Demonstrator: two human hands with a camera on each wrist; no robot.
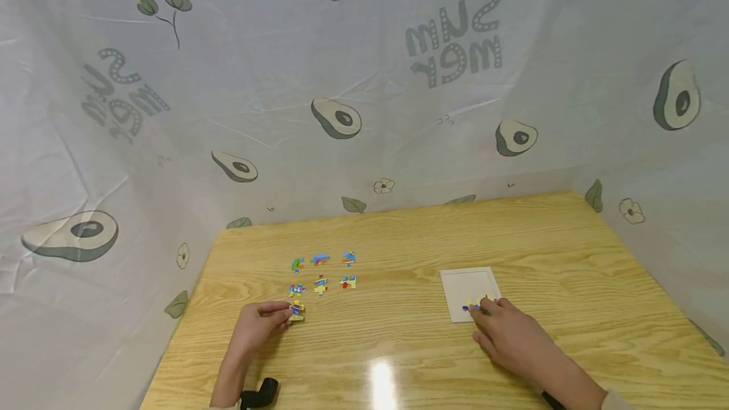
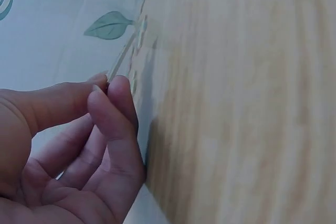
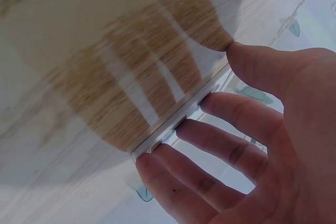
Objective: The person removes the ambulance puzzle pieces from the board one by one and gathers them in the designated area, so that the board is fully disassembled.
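My left hand (image 1: 263,326) pinches a thin jigsaw puzzle piece (image 1: 296,309) between thumb and fingertips; the left wrist view shows the held piece (image 2: 122,56) edge-on, tilted up from the table. Pale yellow shows just below it in the head view; whether that is a second piece I cannot tell. At the right, my right hand (image 1: 507,331) lies over the near edge of a white puzzle tray (image 1: 469,280). Its extended fingers (image 3: 231,145) touch colourful pieces (image 1: 466,307) in the tray, mostly hidden beneath them. The thumb touches the table beside the tray.
Several loose jigsaw pieces (image 1: 321,285) lie in two rows beyond my left hand. The wooden table (image 1: 398,252) meets a printed white curtain (image 1: 387,144) along its back and sides. A black object (image 1: 261,393) sits by my left wrist.
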